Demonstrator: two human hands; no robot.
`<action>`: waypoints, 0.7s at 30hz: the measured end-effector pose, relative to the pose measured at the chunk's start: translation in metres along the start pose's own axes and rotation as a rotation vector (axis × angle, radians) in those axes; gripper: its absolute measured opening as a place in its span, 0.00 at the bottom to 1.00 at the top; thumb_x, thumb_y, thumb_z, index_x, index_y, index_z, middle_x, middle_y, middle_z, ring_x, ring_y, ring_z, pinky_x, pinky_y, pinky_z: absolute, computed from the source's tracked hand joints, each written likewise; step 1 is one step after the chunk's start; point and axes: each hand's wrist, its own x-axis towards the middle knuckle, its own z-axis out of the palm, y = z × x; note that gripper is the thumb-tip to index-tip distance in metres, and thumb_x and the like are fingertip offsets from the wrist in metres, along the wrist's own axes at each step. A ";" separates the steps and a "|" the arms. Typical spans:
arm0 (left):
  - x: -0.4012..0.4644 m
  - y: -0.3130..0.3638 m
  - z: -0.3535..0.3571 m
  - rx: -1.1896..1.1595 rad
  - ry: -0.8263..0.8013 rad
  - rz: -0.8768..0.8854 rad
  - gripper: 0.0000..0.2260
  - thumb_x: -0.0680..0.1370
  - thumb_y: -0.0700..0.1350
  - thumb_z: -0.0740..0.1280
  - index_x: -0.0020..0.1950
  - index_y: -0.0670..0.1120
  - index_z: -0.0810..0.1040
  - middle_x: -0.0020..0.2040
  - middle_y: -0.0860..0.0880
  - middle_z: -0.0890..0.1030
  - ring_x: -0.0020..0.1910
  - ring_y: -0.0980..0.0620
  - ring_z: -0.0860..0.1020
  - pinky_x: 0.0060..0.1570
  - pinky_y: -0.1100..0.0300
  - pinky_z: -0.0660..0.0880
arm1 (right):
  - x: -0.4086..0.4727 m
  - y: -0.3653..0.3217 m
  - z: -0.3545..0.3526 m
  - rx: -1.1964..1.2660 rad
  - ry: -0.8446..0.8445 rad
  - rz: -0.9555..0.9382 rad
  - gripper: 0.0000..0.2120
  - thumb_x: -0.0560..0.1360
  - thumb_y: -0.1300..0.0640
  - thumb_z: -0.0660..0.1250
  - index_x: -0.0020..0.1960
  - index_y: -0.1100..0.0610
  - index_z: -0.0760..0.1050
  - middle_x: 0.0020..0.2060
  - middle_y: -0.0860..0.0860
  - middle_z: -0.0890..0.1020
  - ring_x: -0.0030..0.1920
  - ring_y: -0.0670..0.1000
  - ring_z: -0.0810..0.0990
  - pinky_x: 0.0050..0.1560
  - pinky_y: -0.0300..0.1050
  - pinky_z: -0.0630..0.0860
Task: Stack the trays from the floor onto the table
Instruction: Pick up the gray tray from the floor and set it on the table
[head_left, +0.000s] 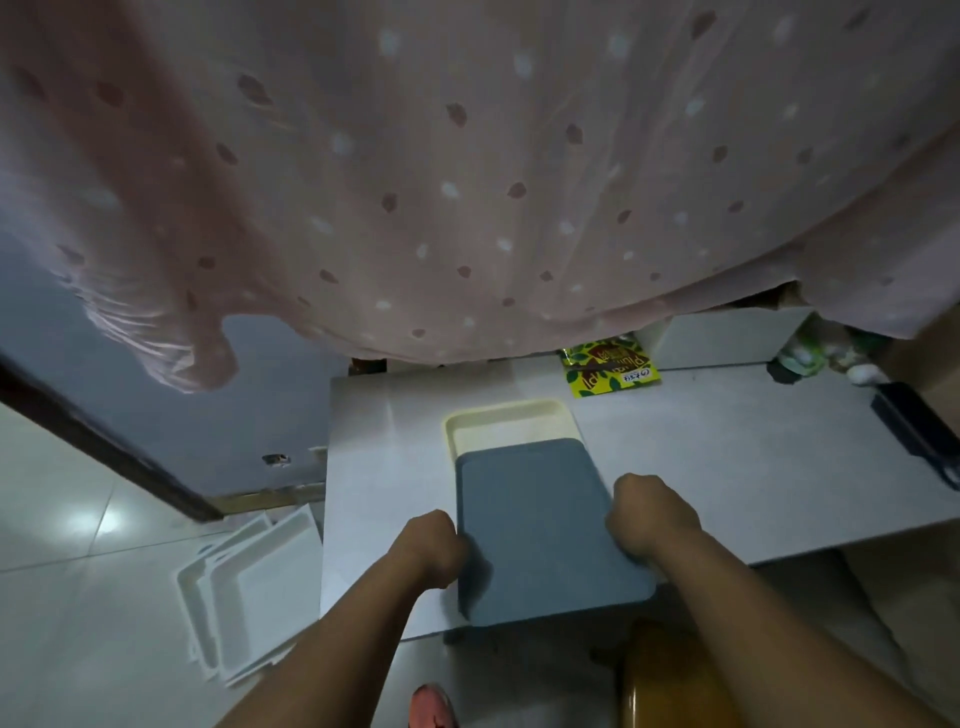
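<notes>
A grey-blue tray (540, 525) hangs over the white table (727, 457), its near end past the table's front edge. My left hand (434, 545) grips its left rim and my right hand (649, 514) grips its right rim. Its far end overlaps a cream tray (506, 423) that lies flat on the table. On the floor to the left, two or three white trays (260, 587) lie in a loose overlapping pile beside the table.
A pink spotted curtain (467, 182) hangs over the table's far side. A yellow-green snack packet (610, 369), a white box (727, 338) and a dark object (914, 431) sit toward the back and right. A brown stool (670, 675) stands below the tray.
</notes>
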 end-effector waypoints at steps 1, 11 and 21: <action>0.007 0.002 -0.003 0.009 -0.014 -0.004 0.04 0.76 0.39 0.63 0.42 0.42 0.74 0.37 0.48 0.77 0.41 0.50 0.78 0.37 0.63 0.73 | 0.008 -0.003 0.000 -0.019 -0.010 0.006 0.03 0.76 0.58 0.60 0.44 0.53 0.69 0.43 0.50 0.74 0.43 0.53 0.76 0.39 0.44 0.72; 0.059 0.012 0.008 0.030 -0.072 -0.080 0.15 0.79 0.44 0.61 0.62 0.39 0.76 0.58 0.42 0.80 0.55 0.44 0.79 0.49 0.59 0.75 | 0.073 0.005 0.033 -0.064 -0.126 -0.003 0.09 0.77 0.58 0.59 0.54 0.55 0.75 0.53 0.53 0.80 0.50 0.55 0.80 0.45 0.47 0.78; 0.084 0.019 0.024 0.106 -0.099 -0.213 0.13 0.78 0.39 0.58 0.58 0.38 0.77 0.57 0.41 0.80 0.54 0.43 0.80 0.43 0.59 0.74 | 0.102 0.016 0.050 0.025 -0.052 -0.048 0.12 0.75 0.60 0.61 0.58 0.55 0.70 0.48 0.54 0.82 0.45 0.58 0.83 0.43 0.47 0.79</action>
